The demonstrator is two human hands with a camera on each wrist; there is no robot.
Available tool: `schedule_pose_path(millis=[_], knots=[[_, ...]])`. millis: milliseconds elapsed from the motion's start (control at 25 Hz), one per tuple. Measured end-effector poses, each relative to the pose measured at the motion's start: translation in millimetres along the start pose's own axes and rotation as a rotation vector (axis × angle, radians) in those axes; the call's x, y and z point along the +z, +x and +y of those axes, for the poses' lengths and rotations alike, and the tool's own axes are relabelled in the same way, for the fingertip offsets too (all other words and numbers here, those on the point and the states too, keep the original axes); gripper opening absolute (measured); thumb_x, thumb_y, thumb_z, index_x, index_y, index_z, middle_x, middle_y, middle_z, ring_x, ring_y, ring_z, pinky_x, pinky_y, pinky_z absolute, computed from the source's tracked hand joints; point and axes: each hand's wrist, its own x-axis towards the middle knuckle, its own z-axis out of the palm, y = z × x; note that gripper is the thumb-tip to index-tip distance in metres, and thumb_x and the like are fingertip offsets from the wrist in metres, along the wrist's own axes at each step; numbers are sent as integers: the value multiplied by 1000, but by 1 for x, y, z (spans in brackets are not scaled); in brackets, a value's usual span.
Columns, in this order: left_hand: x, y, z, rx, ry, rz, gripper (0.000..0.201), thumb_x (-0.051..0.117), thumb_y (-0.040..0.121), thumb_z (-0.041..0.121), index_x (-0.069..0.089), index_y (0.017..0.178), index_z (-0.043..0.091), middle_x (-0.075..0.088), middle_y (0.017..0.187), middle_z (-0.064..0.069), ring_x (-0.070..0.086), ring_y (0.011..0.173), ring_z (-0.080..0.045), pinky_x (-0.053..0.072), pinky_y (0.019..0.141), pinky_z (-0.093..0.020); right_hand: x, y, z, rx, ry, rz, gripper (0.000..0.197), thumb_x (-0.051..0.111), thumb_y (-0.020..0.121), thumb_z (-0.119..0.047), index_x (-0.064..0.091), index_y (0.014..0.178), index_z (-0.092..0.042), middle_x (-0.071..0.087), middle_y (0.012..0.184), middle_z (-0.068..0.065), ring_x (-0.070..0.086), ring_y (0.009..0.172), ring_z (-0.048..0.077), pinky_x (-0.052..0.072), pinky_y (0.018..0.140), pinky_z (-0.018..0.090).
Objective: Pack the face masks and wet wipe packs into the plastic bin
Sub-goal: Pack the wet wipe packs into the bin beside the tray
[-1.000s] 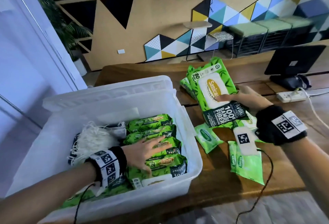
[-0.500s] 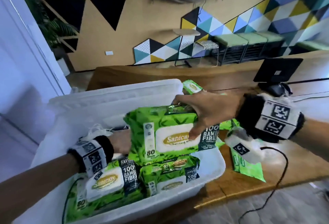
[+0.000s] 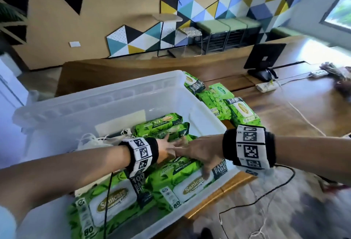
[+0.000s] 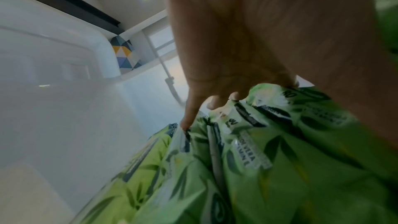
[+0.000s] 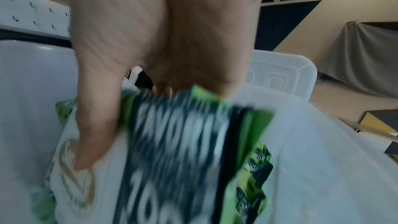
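Note:
The clear plastic bin (image 3: 57,124) sits in front of me on the wooden table. A row of green wet wipe packs (image 3: 161,124) stands on edge inside it, with white face masks (image 3: 91,141) to their left. My right hand (image 3: 199,155) grips a large green wet wipe pack (image 3: 190,181) low in the bin's near right corner, thumb on its white label (image 5: 71,168). My left hand (image 3: 169,147) reaches in beside it, and its fingers (image 4: 189,113) press on the standing packs. Another large pack (image 3: 112,202) lies flat at the near left.
Several more wet wipe packs (image 3: 228,105) lie on the table right of the bin. Behind them are a dark monitor (image 3: 264,56) and a white power strip (image 3: 267,86). A black cable (image 3: 266,191) hangs off the table's near edge.
My right hand lifted the large pack off the table, carried it left over the bin and lowered it into the near right corner. My left hand stayed inside the bin against the packs.

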Motion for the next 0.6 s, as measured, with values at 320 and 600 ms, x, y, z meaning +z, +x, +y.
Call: schedule_pose_path(millis=[320, 600], knots=[[-6, 5, 5, 89, -94, -29, 94, 61, 88, 5, -3, 147, 42, -35, 152, -2, -30, 138, -37, 3, 102, -76, 38, 25, 12, 90, 0, -177, 55, 38, 97, -9, 15, 145, -25, 59, 97, 20, 57, 82, 31, 50, 70, 43], [-5, -28, 27, 105, -745, 279, 45, 54, 95, 24, 43, 138, 14, 60, 113, -18, 61, 95, -27, 52, 77, -33, 52, 39, 23, 164, 35, -175, 50, 46, 97, -26, 31, 141, -11, 55, 121, 19, 52, 112, 31, 43, 90, 39]])
